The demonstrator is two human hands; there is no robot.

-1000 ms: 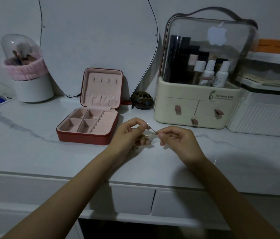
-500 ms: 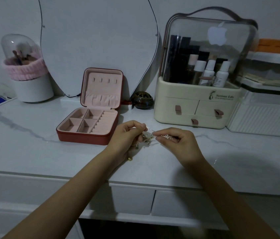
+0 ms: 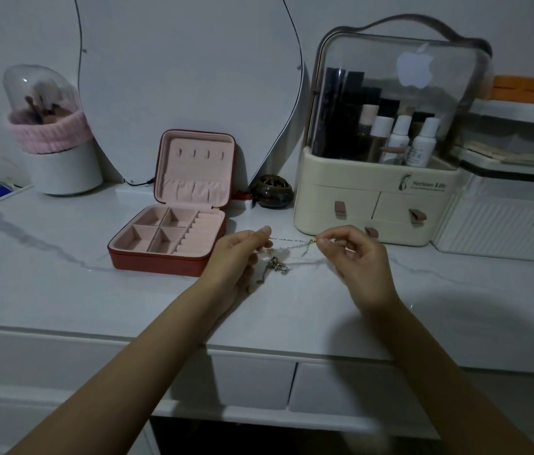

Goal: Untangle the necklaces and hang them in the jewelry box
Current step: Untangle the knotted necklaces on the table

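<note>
A: Fingers?
B: Left hand [image 3: 237,254] pinches one end of a thin chain between thumb and forefinger, other fingers curled. Right hand [image 3: 354,257] pinches the other end the same way. Chain runs taut and near level between them.

A: Rest of the necklaces [image 3: 275,266]?
B: A knotted clump of fine metal links hangs under the left fingers, just above the tabletop [image 3: 62,290]. A short tail dangles by the right fingertips.

A: Jewelry box [image 3: 173,234]?
B: Left of the hands, on the top, lid upright. Dark red shell, pink soft lining, square compartments, ridged ring rolls, small hooks in the lid. Nothing in it.

A: Surface, room?
B: White marble-look top with grey veins, glossy. White drawers below the edge. Dim light. Curved-edge mirror [image 3: 187,77] against the wall behind the box. Cream cosmetics organizer [image 3: 374,208] with clear domed cover, bottles inside, behind the right hand. Small dark round pot [image 3: 272,192] between box and organizer. Brush holder [image 3: 59,152] with clear dome and pink fuzzy band, far left.
</note>
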